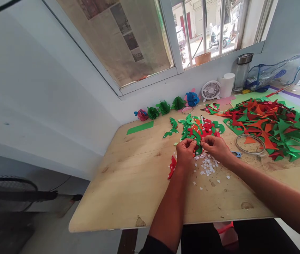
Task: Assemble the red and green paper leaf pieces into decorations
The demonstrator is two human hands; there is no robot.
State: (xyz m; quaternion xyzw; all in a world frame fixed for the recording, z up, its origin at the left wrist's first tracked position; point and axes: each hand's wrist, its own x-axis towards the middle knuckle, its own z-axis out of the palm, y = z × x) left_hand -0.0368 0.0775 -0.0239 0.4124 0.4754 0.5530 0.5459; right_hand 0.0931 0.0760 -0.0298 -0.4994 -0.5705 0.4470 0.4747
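Wooden table (139,190) carries everything. Big heap of red, orange, green paper offcuts (268,123) toward far right corner. Smaller pile of cut shapes (200,127) mid-table, near far edge. Your left hand (185,151) and right hand (217,146) both pinch green paper piece (197,145) at pile's near side. White paper scraps (208,165) beneath.

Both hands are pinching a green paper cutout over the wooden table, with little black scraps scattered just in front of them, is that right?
Not quite: the head view shows the scraps are white, not black. The rest holds: the left hand and right hand pinch a green cutout over the wooden table.
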